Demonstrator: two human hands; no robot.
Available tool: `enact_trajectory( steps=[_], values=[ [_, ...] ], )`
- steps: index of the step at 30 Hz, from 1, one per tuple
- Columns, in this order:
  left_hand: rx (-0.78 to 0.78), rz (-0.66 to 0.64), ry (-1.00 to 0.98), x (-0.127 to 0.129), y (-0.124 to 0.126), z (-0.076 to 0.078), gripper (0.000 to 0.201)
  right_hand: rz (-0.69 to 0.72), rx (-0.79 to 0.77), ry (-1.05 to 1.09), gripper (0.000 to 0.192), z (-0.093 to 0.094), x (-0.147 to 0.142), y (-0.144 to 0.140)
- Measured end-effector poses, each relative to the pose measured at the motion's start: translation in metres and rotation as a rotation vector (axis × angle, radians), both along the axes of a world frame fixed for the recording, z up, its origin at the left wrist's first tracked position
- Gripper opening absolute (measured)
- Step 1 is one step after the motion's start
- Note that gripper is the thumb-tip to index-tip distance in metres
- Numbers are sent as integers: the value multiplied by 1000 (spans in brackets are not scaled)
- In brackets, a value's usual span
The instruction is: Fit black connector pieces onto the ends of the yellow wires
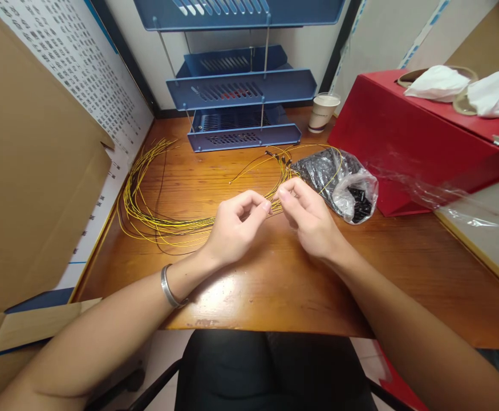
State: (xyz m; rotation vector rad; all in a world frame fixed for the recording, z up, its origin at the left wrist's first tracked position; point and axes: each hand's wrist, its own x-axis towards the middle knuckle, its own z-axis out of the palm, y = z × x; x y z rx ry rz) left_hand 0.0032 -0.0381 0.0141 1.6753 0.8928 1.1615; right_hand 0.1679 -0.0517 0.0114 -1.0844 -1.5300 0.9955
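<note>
My left hand (237, 227) is closed in a pinch, thumb against index finger, on what looks like the end of a thin wire. Close by on the right, my right hand (311, 220) also pinches, its fingertips almost meeting the left ones; whatever is between them is too small to make out. Behind both hands runs a loose bundle of yellow and dark wires (140, 212), looping along the left of the table. Wire ends with small black connectors (284, 161) lie beyond my right hand. Beside them rests a clear plastic bag of small black parts (324, 168), its mouth open.
A blue tiered tray rack (240, 90) stands at the back of the wooden table (270, 285), with a paper cup (323, 113) beside it. At right is a red box (386, 137) with white tissues on top. Cardboard (31, 154) borders the left.
</note>
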Motion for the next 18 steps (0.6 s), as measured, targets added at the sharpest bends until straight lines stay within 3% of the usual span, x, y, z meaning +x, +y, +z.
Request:
enact_trajectory(
  steps=[8,18],
  values=[
    [-2,-42,-24,0,1,-2,25,42,94,-106,25,-2,0,0],
    [-29,-44,-20,0,1,-4,24,15,68,-76,25,-2,-1,0]
  ],
)
